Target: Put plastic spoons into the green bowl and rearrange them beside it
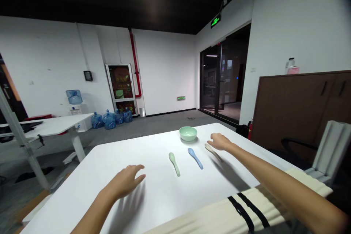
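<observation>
My left hand [127, 181] hovers over the left part of the white table [153, 201], empty, with thumb and fingers apart. To its right lies a green spoon [174, 163], then a blue spoon [195, 158]. A beige spoon [213, 152] rests farther right. Just above that beige spoon is my right hand [221, 142], its fingers loosely bent and nothing visible in them; part of them is turned from view. Beyond the spoons, near the table's far edge, stands a light green bowl [188, 134] to the left of my right hand.
A cream cloth with black stripes [219, 212] runs along the near side. Another white desk [57, 124] stands at left, with several blue water jugs [109, 120] on the floor behind. A brown cabinet [290, 106] and a grey chair [329, 150] are at right.
</observation>
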Demonstrator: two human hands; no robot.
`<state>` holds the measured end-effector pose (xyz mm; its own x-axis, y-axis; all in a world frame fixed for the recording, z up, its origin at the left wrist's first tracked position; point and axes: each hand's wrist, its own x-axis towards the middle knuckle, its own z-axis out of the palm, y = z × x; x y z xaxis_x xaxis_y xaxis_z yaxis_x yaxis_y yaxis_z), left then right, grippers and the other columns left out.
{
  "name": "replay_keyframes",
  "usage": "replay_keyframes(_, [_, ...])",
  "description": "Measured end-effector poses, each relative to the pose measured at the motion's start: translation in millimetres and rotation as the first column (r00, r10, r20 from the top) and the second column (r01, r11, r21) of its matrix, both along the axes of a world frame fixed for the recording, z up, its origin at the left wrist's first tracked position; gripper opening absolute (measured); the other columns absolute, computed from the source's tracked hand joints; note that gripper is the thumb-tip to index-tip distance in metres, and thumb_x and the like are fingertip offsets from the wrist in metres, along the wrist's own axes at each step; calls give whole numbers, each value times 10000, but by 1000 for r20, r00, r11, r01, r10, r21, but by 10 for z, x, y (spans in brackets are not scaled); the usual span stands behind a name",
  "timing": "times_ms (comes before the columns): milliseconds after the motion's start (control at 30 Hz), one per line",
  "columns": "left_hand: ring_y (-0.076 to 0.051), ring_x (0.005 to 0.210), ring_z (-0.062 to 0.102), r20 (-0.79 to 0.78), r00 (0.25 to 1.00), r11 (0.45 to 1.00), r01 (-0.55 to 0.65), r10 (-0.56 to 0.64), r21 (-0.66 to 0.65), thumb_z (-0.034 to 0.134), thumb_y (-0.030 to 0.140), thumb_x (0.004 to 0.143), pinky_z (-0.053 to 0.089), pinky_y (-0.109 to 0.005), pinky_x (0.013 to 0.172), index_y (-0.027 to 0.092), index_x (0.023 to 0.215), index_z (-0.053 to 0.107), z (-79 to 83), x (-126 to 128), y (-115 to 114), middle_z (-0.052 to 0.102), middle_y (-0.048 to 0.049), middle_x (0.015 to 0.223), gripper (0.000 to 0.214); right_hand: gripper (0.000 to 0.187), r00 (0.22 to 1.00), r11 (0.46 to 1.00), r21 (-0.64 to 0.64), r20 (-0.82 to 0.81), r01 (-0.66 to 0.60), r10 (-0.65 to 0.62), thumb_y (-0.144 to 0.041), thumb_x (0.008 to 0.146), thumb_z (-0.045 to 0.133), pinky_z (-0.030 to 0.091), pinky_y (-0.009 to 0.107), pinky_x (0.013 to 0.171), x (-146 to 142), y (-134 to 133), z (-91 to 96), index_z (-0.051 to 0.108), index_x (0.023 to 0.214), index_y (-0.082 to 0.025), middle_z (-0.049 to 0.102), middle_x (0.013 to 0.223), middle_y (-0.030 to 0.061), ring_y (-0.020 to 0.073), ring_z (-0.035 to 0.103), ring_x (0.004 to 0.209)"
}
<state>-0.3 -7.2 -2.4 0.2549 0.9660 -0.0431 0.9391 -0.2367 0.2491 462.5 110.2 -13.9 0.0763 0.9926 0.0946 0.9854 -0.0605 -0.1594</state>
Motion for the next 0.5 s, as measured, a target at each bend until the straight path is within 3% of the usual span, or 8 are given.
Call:
replay_keyframes(100, [-308,1251,530,-1,1000,1000,-2,2,-2,391,615,869,429,-420,1003,254,1330,566,-21,-21,15,601,-96,1349,612,417,997,996,-61,9,72,-72,-507,819,563,458,333,715,119,47,-147,681,964,-134,679,1075,168,288,648,948])
replay_keyframes(267, [-305,1253,528,-15,1000,1000,-4,3,-8,392,610,871,429,-414,1002,259,1330,566,-13,-7,19,600,-95,1348,603,428,996,986,-145,-3,85,-86,-530,744,634,455,321,666,247,36,-451,673,926,-144,687,1007,159,275,664,885])
replay_keyframes(500, [-306,1257,525,-29,1000,1000,-3,3,-26,391,607,870,423,-424,1016,256,1335,562,15,34,31,598,-86,1354,607,325,997,959,-272,33,77,-70,-290,683,675,451,303,593,209,61,-547,670,961,-122,695,973,163,257,682,771])
